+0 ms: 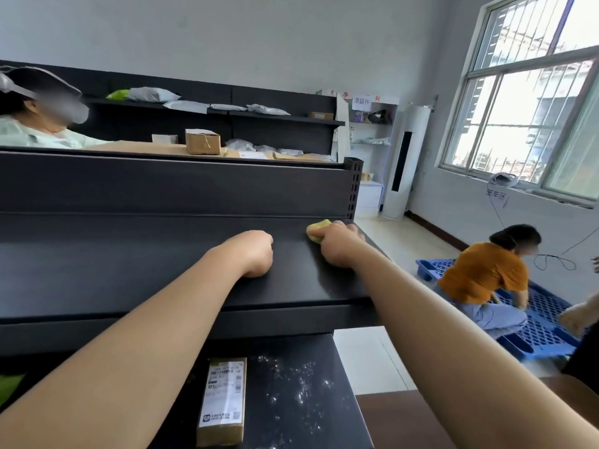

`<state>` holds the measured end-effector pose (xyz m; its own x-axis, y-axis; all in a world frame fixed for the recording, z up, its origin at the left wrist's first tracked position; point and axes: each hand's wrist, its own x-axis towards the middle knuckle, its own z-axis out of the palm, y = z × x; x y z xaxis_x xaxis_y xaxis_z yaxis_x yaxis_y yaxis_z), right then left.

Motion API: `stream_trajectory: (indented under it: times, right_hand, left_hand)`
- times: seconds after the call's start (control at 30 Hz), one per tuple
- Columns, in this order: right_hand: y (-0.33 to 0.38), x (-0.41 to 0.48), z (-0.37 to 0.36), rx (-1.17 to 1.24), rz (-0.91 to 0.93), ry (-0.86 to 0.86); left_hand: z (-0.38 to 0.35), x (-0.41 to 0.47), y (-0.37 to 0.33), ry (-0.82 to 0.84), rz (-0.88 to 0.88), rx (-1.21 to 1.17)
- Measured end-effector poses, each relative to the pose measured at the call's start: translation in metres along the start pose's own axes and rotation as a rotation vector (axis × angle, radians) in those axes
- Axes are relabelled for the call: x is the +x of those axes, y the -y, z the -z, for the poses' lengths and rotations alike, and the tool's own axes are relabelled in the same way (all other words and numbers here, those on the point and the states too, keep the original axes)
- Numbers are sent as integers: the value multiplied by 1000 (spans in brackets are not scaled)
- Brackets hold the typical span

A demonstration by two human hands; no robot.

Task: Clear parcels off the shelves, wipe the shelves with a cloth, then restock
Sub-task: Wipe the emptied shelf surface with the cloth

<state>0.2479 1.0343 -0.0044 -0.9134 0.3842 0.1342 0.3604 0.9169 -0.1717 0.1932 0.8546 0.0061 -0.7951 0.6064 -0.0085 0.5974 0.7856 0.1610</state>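
The black shelving unit fills most of the room in front of me, its back panel rising to a top ledge. Behind it a far rack along the wall carries grey mailer bags. To the right is a barred window, and below it a blue pallet lies on the floor with a person in an orange top crouched on it.

The upper shelf of the near unit is bare and dark, and both forearms reach across it. The lower shelf sticks out beneath, scattered with white specks. A long parcel in brown wrap with a white label lies flat on it, just left of the specks. A small cardboard box sits up on the top ledge.

The left hand rests on the upper shelf near its middle, fingers curled under into a loose fist; it seems to hold nothing, though the palm side is hidden. The right hand is near the shelf's right end, fingers bent down over a yellow cloth and pressing it against the surface by the back panel. Only the cloth's left edge peeks out from under the knuckles.
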Motion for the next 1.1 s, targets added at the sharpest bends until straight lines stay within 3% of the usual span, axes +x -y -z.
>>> stream_trajectory:
  times: [0.33,0.43,0.53,0.67,0.93,1.1]
  right_hand:
    - [-64,-31,33,143,-227,-66]
    - [-30,-40,32,216,-132,-152]
    - [25,-51,17,146,-20,-101]
    - [57,-69,-6,15,-16,-45]
    - [-37,-91,23,-70,-236,-35]
    - [-49,-115,47,186,-453,-129]
  left_hand:
    - [-5,-28,1,-56,-64,-13]
    - [-7,-30,2,-56,-48,-18]
    - [-8,-31,4,-57,-26,-12]
    - [-9,-39,7,-70,-50,8]
    - [-13,-59,7,-98,-74,-63]
    - [-13,-70,18,-93,-102,-73]
